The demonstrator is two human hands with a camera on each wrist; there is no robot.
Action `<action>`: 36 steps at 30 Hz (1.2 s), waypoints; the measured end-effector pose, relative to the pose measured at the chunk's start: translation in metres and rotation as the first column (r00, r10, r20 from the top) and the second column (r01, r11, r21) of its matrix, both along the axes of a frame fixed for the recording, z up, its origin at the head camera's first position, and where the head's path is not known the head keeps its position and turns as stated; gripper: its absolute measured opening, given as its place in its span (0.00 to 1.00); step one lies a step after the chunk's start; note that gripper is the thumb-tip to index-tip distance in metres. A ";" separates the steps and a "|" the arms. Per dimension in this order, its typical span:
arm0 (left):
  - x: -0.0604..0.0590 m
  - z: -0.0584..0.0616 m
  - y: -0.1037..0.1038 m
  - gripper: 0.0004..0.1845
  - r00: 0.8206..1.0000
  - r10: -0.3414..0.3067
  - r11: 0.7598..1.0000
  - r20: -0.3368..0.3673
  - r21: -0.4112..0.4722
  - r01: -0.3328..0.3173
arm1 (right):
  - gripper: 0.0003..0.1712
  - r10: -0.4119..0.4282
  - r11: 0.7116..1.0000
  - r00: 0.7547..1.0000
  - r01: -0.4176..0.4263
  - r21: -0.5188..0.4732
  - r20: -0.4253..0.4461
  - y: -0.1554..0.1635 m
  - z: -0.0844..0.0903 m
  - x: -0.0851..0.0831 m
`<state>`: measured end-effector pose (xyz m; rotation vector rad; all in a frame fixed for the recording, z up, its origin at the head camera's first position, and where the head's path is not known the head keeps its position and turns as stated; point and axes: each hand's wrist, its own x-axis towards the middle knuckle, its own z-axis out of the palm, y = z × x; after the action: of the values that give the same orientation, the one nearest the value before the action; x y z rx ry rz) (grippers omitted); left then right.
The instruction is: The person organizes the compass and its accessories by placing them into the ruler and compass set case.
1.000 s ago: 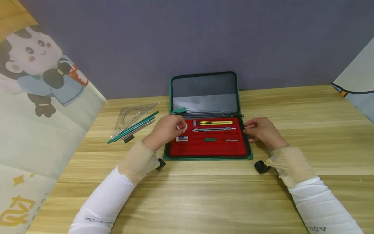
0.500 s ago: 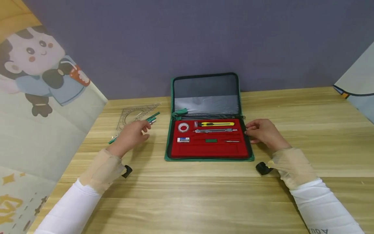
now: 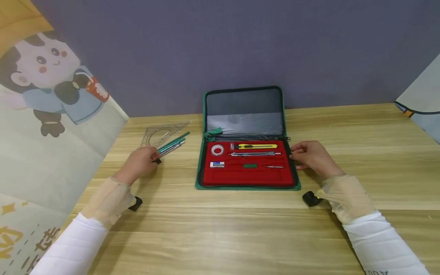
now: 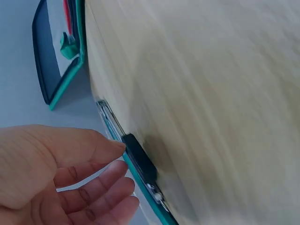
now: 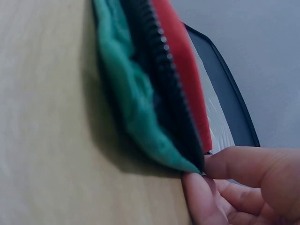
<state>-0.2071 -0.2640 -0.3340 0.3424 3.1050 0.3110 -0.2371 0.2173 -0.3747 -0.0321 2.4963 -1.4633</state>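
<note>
An open green zip case (image 3: 200, 179) with a red tray (image 3: 247, 179) stands in the middle of the table. At its right edge my right hand (image 3: 313, 156) pinches the rim; in the right wrist view thumb and finger meet at the green fabric edge (image 5: 140, 117). My left hand (image 3: 137, 162) is over the near end of a bundle of green and silver pencil-like sticks (image 3: 173, 145). In the left wrist view its thumb is right at a small black block (image 4: 139, 159) beside the sticks, with the fingers loosely bent and a gap below the thumb.
The tray holds a yellow cutter (image 3: 258, 146), a compass (image 3: 254, 154), an eraser (image 3: 217, 164), a white ring-shaped piece (image 3: 217, 149) and a green piece (image 3: 249, 165). A clear set square (image 3: 148, 134) lies behind the sticks. A grey-purple partition (image 3: 240, 46) stands behind the table.
My left hand let go of the white ring-shaped piece, now seated in the tray, and moved left to the sticks. The right hand stayed at the case's edge.
</note>
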 end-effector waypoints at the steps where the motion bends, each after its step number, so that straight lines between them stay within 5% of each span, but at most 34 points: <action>1: -0.001 -0.001 -0.002 0.11 1.000 -0.002 1.000 -0.001 -0.002 0.002 | 0.24 0.001 1.000 1.000 -0.001 -0.003 0.002 0.000 0.000 0.000; 17: 0.000 -0.004 -0.010 0.08 1.000 0.003 1.000 0.031 0.004 -0.003 | 0.24 0.002 1.000 1.000 -0.002 0.000 0.004 0.001 0.000 0.000; 24: -0.001 -0.008 -0.013 0.06 1.000 -0.011 1.000 -0.011 0.007 0.011 | 0.24 0.003 1.000 1.000 -0.003 -0.003 0.006 0.000 0.000 -0.001; 36: 0.005 -0.002 0.001 0.07 1.000 -0.022 1.000 0.007 0.016 0.022 | 0.24 -0.002 1.000 1.000 0.002 -0.015 -0.004 0.000 -0.001 -0.001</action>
<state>-0.2023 -0.2627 -0.3356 0.3741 3.0912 0.3367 -0.2379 0.2178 -0.3756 -0.0355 2.4887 -1.4845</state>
